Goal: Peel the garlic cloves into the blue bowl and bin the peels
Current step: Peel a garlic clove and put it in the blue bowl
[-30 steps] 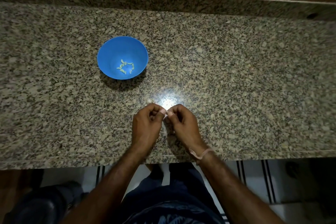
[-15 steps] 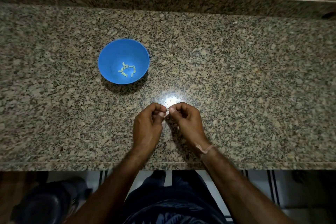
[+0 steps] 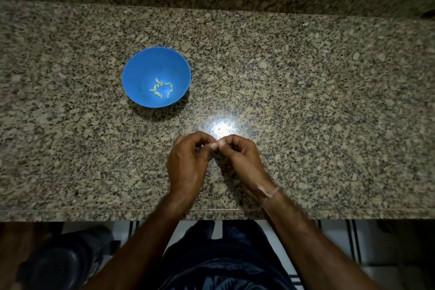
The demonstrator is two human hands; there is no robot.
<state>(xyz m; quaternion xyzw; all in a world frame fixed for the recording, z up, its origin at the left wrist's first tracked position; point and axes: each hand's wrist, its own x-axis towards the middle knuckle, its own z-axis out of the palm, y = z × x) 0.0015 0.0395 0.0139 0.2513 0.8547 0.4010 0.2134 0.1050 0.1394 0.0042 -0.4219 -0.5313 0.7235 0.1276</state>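
Observation:
A blue bowl (image 3: 141, 70) stands on the granite counter, left of centre, with several pale peeled garlic cloves (image 3: 162, 88) at its bottom. Near the counter's front edge my left hand (image 3: 188, 162) and my right hand (image 3: 242, 160) meet fingertip to fingertip. Both have curled fingers and pinch a small garlic clove (image 3: 214, 146) between them; the fingers hide nearly all of it. The hands are below and to the right of the bowl.
The speckled granite counter (image 3: 317, 106) runs across the whole view, with a raised granite back edge and a wooden surface behind it. A bright light reflection lies just beyond my fingertips. A dark bin-like object (image 3: 58, 263) sits on the floor at the lower left.
Both hands have stayed together on the clove, with only small finger movements. The view has shifted slightly, so the bowl appears a bit lower.

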